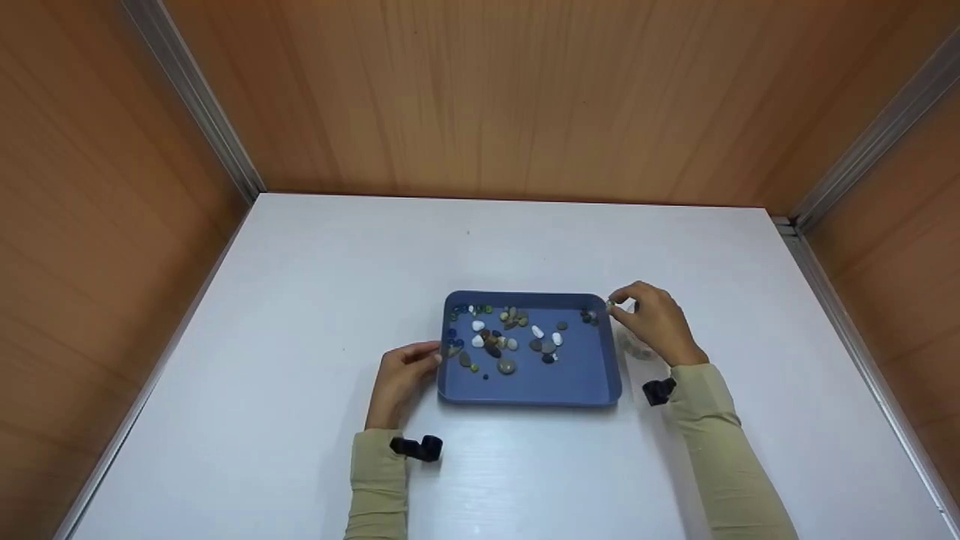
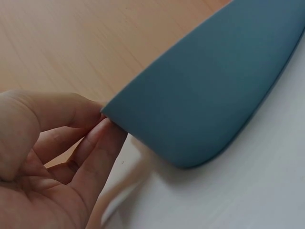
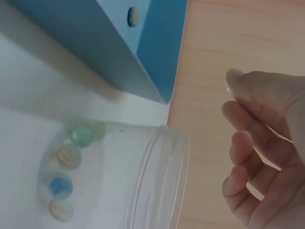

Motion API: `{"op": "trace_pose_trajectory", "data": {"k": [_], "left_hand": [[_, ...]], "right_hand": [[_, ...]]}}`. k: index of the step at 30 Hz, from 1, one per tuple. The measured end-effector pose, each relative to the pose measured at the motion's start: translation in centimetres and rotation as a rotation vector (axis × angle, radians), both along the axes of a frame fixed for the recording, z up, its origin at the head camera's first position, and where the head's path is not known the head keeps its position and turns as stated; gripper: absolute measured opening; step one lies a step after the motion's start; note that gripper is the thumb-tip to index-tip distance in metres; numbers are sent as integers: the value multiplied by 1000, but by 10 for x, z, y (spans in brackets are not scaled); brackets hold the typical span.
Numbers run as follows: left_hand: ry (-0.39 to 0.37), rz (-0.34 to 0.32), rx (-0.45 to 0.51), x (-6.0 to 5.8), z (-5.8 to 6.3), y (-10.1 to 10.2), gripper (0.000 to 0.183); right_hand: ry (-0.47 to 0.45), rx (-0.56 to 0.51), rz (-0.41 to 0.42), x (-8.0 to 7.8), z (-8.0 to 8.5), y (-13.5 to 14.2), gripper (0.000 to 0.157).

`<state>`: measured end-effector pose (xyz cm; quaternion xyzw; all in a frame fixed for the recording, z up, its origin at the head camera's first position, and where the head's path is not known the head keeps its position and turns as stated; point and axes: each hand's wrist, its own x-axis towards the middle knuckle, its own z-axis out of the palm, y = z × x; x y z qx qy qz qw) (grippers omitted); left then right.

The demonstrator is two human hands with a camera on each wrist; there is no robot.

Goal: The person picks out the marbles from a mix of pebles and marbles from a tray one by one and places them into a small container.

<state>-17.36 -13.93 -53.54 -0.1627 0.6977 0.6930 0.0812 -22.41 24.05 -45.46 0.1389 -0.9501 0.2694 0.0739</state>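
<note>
A blue tray (image 1: 540, 386) holds pebbles (image 1: 506, 366) in white, grey and brown, and small blue and green glass pieces (image 1: 480, 309) at its back left. My left hand (image 1: 401, 375) pinches the tray's left rim between thumb and fingers; the left wrist view shows this grip at the tray wall (image 2: 200, 90). Above the back right corner, my right hand (image 1: 654, 319) pinches a small clear marble (image 3: 229, 89), mostly hidden by the fingertips. Below that hand stands a clear jar (image 3: 157, 176) with several marbles (image 3: 61, 186) at its bottom.
The tray rests on a white table (image 1: 262, 337). Wood panels (image 1: 510, 97) rise behind the table and on both sides, with metal strips at the corners. A black wrist camera (image 1: 427, 448) sits on each sleeve.
</note>
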Motion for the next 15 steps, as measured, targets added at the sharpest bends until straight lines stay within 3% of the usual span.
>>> {"op": "trace_pose_trajectory", "data": {"k": [5, 15], "left_hand": [[-7, 8, -25, 0, 1, 1, 28], [57, 18, 37, 1, -1, 2, 26]], "right_hand": [[12, -5, -12, 2, -1, 8, 20], [35, -11, -41, 5, -6, 22, 20]]}}
